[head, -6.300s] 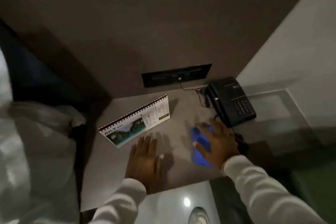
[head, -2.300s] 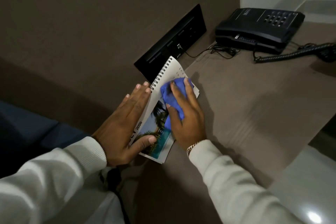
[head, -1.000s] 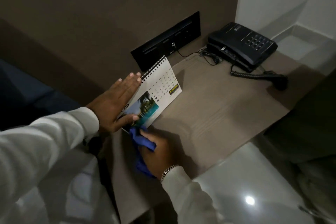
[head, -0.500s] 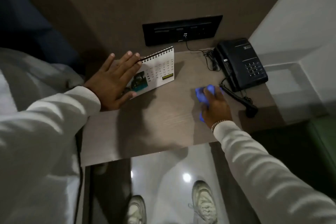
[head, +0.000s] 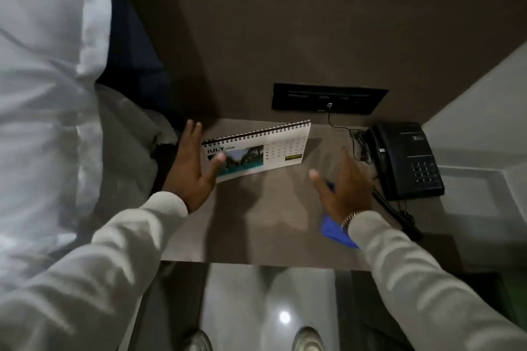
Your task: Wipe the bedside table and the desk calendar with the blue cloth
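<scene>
The bedside table [head: 271,225] has a brown wood-grain top. A spiral-bound desk calendar [head: 281,151] showing July stands at its back left. My left hand [head: 194,171] grips the calendar's left end, thumb across the photo on its front and fingers behind. My right hand [head: 345,188] lies flat with fingers spread on the blue cloth [head: 335,232], pressing it onto the table's right half. Most of the cloth is hidden under the palm and wrist.
A black telephone [head: 405,159] sits at the table's right edge, its handset and coiled cord [head: 396,214] just beside my right hand. A black socket panel [head: 328,98] is on the wall behind. White bedding [head: 42,94] lies to the left, glossy floor below.
My right hand has slid the cloth back toward the table's front edge, away from the phone. My left hand stays at the calendar's left end. The camera has tilted more overhead.
</scene>
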A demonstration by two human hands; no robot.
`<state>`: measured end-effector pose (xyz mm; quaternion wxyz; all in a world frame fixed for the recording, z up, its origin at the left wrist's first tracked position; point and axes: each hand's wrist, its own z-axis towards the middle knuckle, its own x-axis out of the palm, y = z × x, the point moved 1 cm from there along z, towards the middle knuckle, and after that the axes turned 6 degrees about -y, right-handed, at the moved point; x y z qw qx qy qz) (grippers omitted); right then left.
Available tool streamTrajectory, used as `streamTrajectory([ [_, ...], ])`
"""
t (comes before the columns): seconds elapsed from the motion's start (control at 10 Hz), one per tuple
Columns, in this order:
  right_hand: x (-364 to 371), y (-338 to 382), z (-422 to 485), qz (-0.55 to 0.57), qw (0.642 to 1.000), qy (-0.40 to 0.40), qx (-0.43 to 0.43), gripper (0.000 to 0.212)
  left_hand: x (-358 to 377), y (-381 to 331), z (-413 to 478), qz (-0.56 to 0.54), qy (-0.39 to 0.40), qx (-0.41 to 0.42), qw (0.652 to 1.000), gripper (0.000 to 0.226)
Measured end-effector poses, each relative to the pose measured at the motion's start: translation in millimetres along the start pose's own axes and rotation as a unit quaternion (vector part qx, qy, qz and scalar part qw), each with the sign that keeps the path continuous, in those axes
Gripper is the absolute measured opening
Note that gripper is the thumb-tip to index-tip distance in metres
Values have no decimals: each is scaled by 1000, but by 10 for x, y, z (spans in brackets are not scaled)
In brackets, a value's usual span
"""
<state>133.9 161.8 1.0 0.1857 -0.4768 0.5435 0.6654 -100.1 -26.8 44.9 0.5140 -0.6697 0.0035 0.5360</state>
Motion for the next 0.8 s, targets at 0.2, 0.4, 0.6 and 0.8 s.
streamTrajectory([
  [0.2,140,751,506,290,955,-2,62,74,186,166,239,-269,22,-299,915,64],
  [0.4,277,772,536,337,938,-45,66,74,236,217,557,-351,21,-303,886,57],
  [0.6,276,844,692,356,931,-62,46,70,174,170,1054,-320,89,-252,909,67],
  [0.8,223,895,786,334,938,-58,68,67,103,124,1244,-215,118,-238,940,103],
])
